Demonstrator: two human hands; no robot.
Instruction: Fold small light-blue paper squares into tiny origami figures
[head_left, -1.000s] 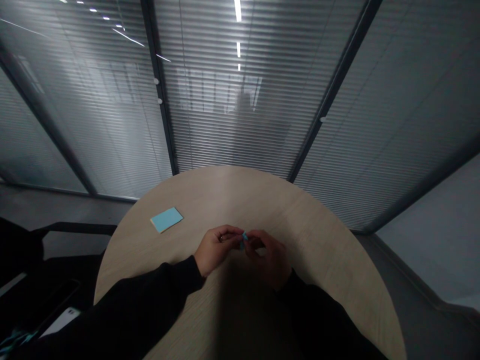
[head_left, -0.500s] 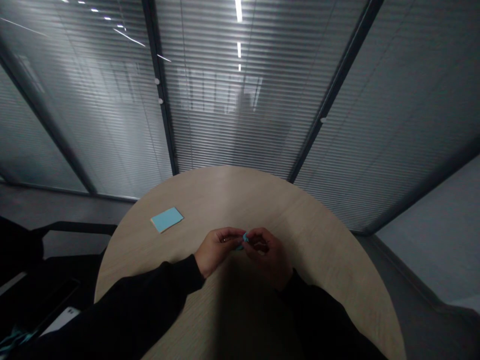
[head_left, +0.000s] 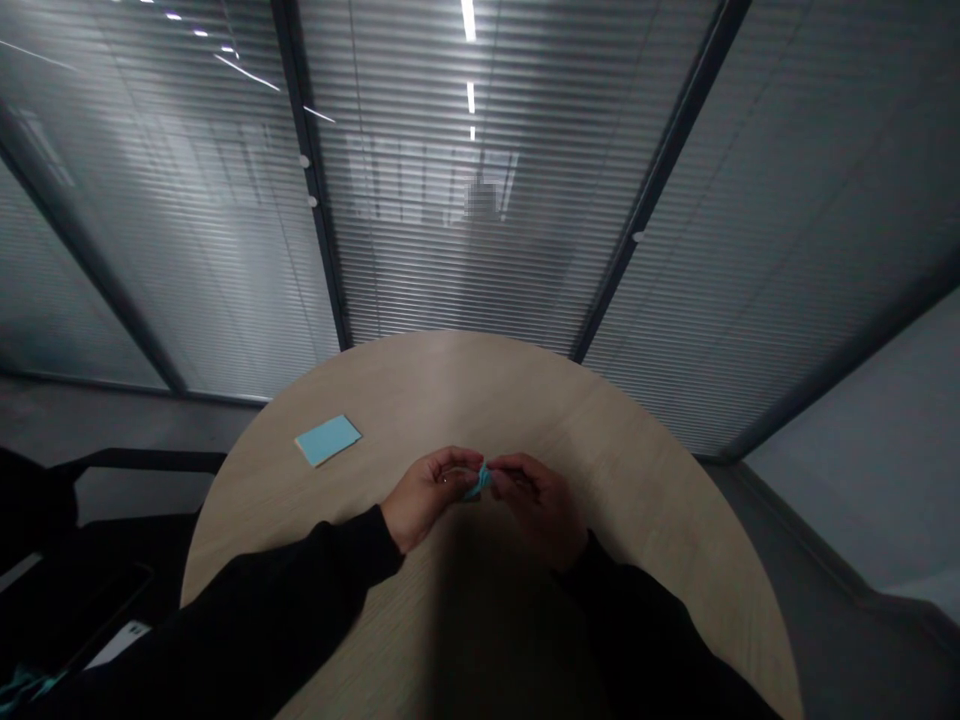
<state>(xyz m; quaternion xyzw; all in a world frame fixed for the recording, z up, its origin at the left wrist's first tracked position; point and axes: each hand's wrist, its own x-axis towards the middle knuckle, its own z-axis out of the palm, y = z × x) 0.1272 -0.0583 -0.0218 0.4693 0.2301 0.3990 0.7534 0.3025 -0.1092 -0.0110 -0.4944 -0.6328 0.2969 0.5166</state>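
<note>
Left hand (head_left: 424,495): thumb and fingers pinching the left part of a small blue scrap (head_left: 482,478); palm turned inward. Right hand (head_left: 546,508): fingers curled, in shade, thumb and forefinger pinching the same scrap from the right. Fingertips of the two hands close together, the scrap between them.

Blue scrap: one, small, creased, with a narrow point standing up between the fingers; material and exact folds too small to tell. Located over the near middle of the table; whether the hands rest on the wood cannot be told.

Sleeves (head_left: 300,590): two, black, long, reaching the wrists.

Table (head_left: 465,390): round, pale wood grain, with a dark shadow below the hands.

Pad (head_left: 328,441): one, light blue top, rectangular, lying flat and slightly askew on the table, beyond the left hand and to its left, well apart from it.

Chair (head_left: 142,459): black, with an armrest, left of the table. On it, partly hidden by the left sleeve, a white object (head_left: 118,643); near that, a crumpled blue bundle (head_left: 26,685) at the picture's corner.

Blinds (head_left: 450,280): grey, slatted, behind glass panels beyond the table, with dark posts (head_left: 319,210) between and bright light reflections above.
</note>
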